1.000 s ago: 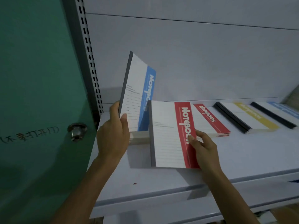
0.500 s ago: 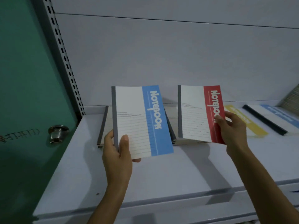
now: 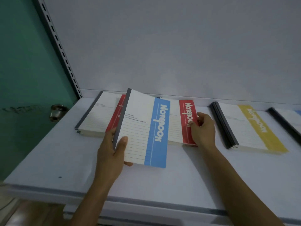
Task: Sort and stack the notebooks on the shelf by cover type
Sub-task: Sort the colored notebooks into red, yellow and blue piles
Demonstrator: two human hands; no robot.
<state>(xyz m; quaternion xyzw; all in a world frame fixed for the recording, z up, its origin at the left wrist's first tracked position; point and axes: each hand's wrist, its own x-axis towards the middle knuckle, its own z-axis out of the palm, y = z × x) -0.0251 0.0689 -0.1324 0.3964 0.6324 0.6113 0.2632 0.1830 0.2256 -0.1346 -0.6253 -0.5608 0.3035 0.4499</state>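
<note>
"Notebook" in white on the blue-striped notebook (image 3: 158,126), the same word on the red-striped notebook (image 3: 187,118)

Dim, cool, even light is cast over the white shelf (image 3: 162,180); soft shadows are thrown beneath the blue notebook (image 3: 146,128). No glare is seen. Edges around the shelf are bowed by the wide lens, and slight softness is noted throughout.

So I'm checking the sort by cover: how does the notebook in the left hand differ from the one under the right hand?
The blue-striped notebook has a blue band; the red-striped notebook has a red one. The blue one is held tilted above the shelf by the left hand; the red one lies flat on a stack, with the right hand at its edge. The blue one partly hides the red one. Both show a white lined cover with vertical "Notebook" lettering.
</note>
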